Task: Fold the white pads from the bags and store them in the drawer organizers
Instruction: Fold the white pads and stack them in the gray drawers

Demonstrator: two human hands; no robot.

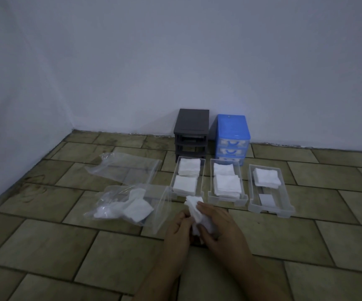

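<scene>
While both hands point(199, 227) grip white pad point(194, 206)

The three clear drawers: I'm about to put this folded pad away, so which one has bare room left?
The right drawer has room: its near half is bare below the single pad stack. The left drawer and middle drawer are crowded, two stacks each. Both hands grip the pad.
</scene>
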